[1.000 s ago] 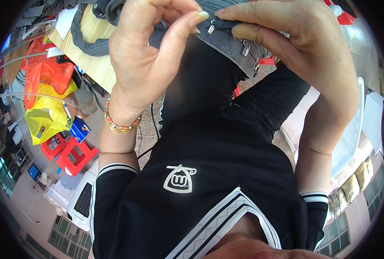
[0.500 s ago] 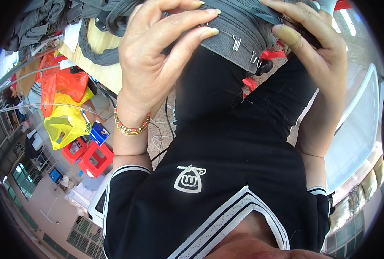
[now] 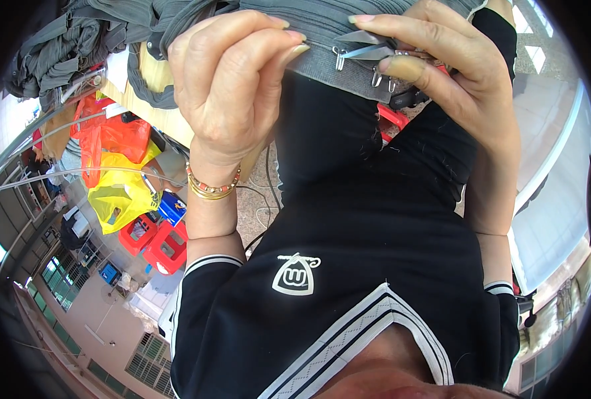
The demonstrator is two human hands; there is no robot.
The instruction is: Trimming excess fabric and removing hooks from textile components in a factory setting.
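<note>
A grey ribbed garment lies across my lap at the top of the view, with a few small metal hooks along its near edge. My right hand is closed around thread snips, one finger stretched along them. The snips' pointed blades are apart and face left, over the garment beside the leftmost hook. My left hand hovers at the garment's left part, thumb and fingertips pinched together. What is between those fingertips, if anything, is too small to make out. A light-coloured covering wraps my right thumb.
More grey garments are heaped at the upper left on a pale wooden table. A red plastic bag, a yellow bag and red stools stand to the left. A whitish translucent panel is at the right.
The snips have come left and nearer, their blades now over the hook. My left fingertips have closed from apart into a pinch. The view has shifted slightly.
</note>
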